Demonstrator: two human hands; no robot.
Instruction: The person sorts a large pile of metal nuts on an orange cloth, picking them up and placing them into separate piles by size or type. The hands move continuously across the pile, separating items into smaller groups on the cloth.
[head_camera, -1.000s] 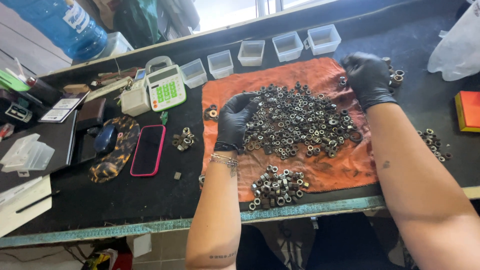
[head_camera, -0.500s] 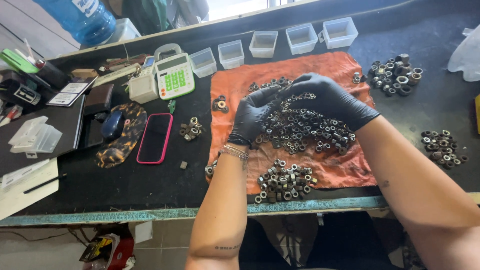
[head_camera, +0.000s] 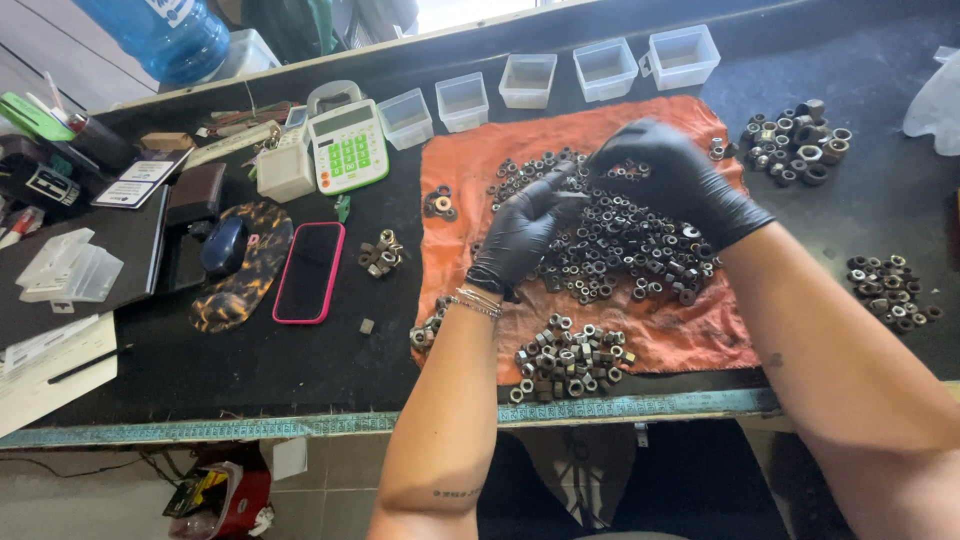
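Both gloved hands over the nut pile on the orange cloth.

Left hand (head_camera: 520, 232) and right hand (head_camera: 672, 178), in black gloves, meet above the nuts (head_camera: 620, 245) spread across the middle of the cloth (head_camera: 690, 330). Fingers of both are curled with fingertips together; a small piece seems pinched between them, but it is too small to tell what. A second heap (head_camera: 570, 358) lies near the cloth's front edge. Smaller groups sit on the black bench (head_camera: 250, 370): larger nuts (head_camera: 795, 140) to the upper right, another cluster (head_camera: 893, 292) at right. Five clear trays (head_camera: 528, 80) line the back. Calculator (head_camera: 346, 148) and pink-cased phone (head_camera: 310, 271) lie to the left.
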